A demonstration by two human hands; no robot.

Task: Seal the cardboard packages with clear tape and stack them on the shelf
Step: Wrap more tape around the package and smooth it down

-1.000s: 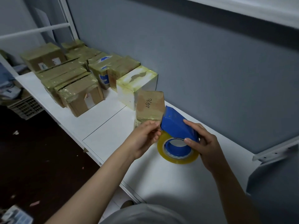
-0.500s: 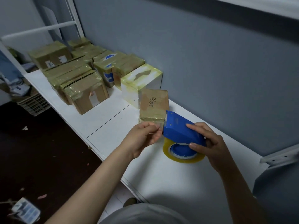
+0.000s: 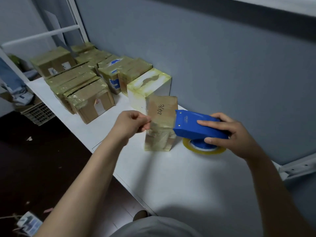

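Left hand [image 3: 131, 124]: grip pinched on end of clear tape [image 3: 205, 151], beside package [image 3: 161, 113].
Right hand [image 3: 229, 134]: grip clamped round blue dispenser [image 3: 193, 126].
Package: upright on shelf [image 3: 171, 177].

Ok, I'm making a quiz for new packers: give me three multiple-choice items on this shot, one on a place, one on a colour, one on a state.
1. Where does the small box marked 2490 stand? A on the shelf, in front of the white box; B on the floor; C on top of another box.
2. What colour is the tape dispenser? A red; B blue; C black.
3. What is the left hand doing? A lying flat; B pinching the tape; C gripping the dispenser.
Answers: 1 A, it stands upright there; 2 B, its body is plainly blue; 3 B, its fingers hold the strip drawn from the dispenser.
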